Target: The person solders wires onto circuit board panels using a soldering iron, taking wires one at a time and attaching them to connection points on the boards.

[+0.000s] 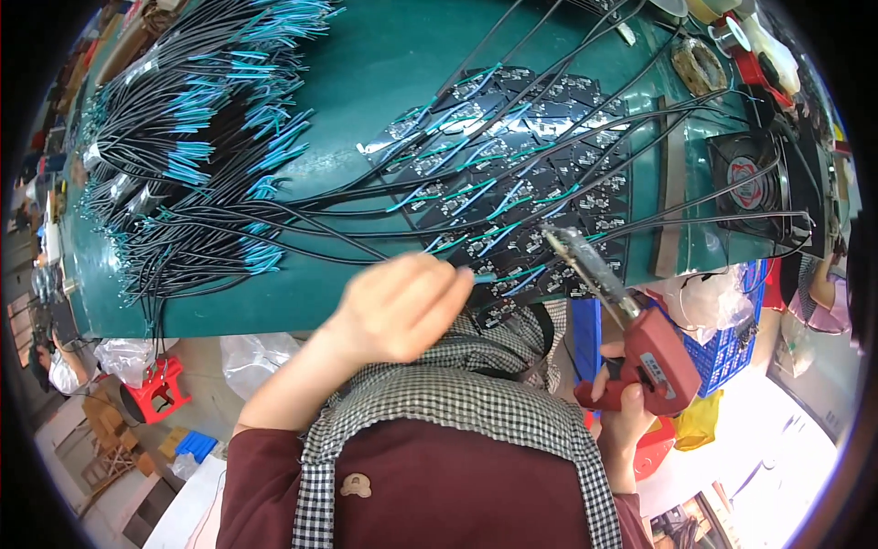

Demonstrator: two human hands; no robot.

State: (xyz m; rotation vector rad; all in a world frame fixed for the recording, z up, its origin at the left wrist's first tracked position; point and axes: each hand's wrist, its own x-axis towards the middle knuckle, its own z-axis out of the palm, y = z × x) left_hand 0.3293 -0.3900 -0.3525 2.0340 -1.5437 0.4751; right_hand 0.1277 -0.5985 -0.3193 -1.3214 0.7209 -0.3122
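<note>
My right hand [622,389] grips a red soldering gun [660,361] by its handle, and its long metal tip points up and left over the circuit boards. Closed in a pinch, my left hand [402,306] is at the near edge of the boards, with a blue wire end [485,278] showing at the fingertips; the rest of that wire is hidden. Many small black circuit boards [599,197] lie side by side in a sheet on the green table. Black cables [343,195] with blue and green wire ends lie across them.
Bundles of black cables [197,114] with blue ends are heaped on the left of the green table [366,55]. At the right stand a small fan [745,181], a dark bar [670,183] and a solder spool [729,35]. A blue crate [722,357] and red stool [154,392] are below.
</note>
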